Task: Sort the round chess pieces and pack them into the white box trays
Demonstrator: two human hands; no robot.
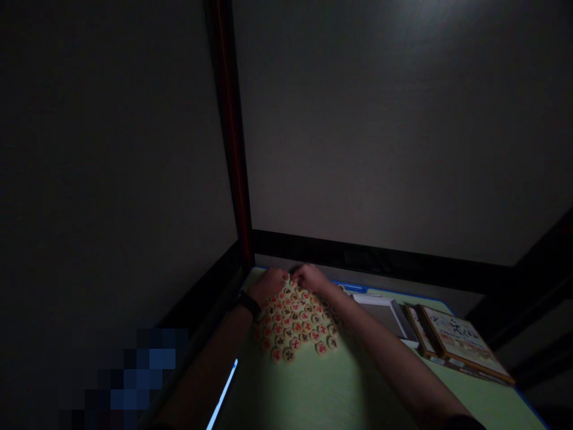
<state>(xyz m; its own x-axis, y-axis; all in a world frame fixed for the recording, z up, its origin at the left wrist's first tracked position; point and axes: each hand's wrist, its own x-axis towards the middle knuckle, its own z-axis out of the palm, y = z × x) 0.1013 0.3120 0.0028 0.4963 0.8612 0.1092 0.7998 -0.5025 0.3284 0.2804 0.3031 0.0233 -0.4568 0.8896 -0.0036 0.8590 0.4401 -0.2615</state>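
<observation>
Many round, pale Chinese chess pieces [287, 320] with red or black characters lie face up, loosely clustered at the table's far left. At the far tip of the cluster, my left hand [271, 284] is curled, its fingertips closed at a pale piece. Close by on its right, my right hand [310, 278] has thumb and fingers pinched at a piece beside it. The two hands almost meet. Dim light and small size blur the fingertips, and my forearms cover some outer pieces. A dark band [249, 304] circles my left wrist.
The pale green table [308, 388] has a blue rim and stands against the wall. Right of my right forearm lie an open white tray-like box [380, 313] and flat printed boxes [465, 340]. A bright-edged device [224, 391] sits by the left edge.
</observation>
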